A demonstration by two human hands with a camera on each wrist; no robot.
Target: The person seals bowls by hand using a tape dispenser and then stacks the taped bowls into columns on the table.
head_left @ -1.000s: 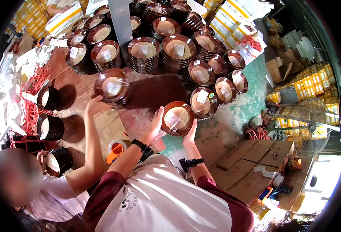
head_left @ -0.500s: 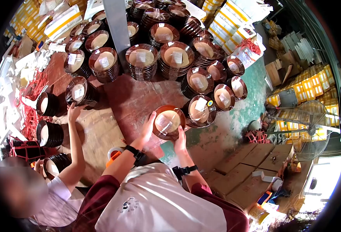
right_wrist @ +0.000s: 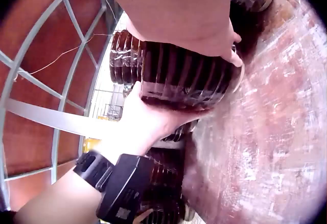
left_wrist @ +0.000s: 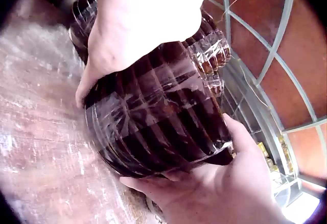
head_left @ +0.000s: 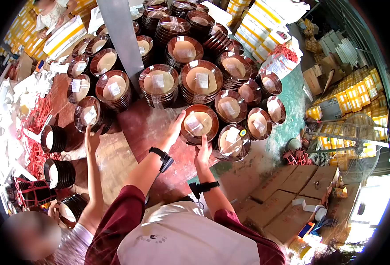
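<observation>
Both hands grip a plastic-wrapped stack of dark brown bowls (head_left: 200, 126) with a paper label on top. My left hand (head_left: 173, 130) lies along its left side, while my right hand (head_left: 203, 153) is at its near right edge. From the left wrist view, the left hand (left_wrist: 145, 25) spans the stack (left_wrist: 158, 116) above, and the right hand (left_wrist: 219, 180) holds it from the opposite side. In the right wrist view, the right hand (right_wrist: 189, 22) and left hand (right_wrist: 148, 116) clasp the wrapped bowls (right_wrist: 176, 76) between them.
Wrapped bowl stacks (head_left: 159, 84) crowd the far side around a grey post (head_left: 122, 37). One stack (head_left: 234, 143) stands close at right. Another person's hand (head_left: 92, 139) touches a stack (head_left: 89, 114) at left. Cartons (head_left: 288, 190) and a fan (head_left: 357, 145) are at right.
My hands and the held stack have shifted away from my body, closer to the standing stacks. The other person's stack has moved left, with that hand still at it.
</observation>
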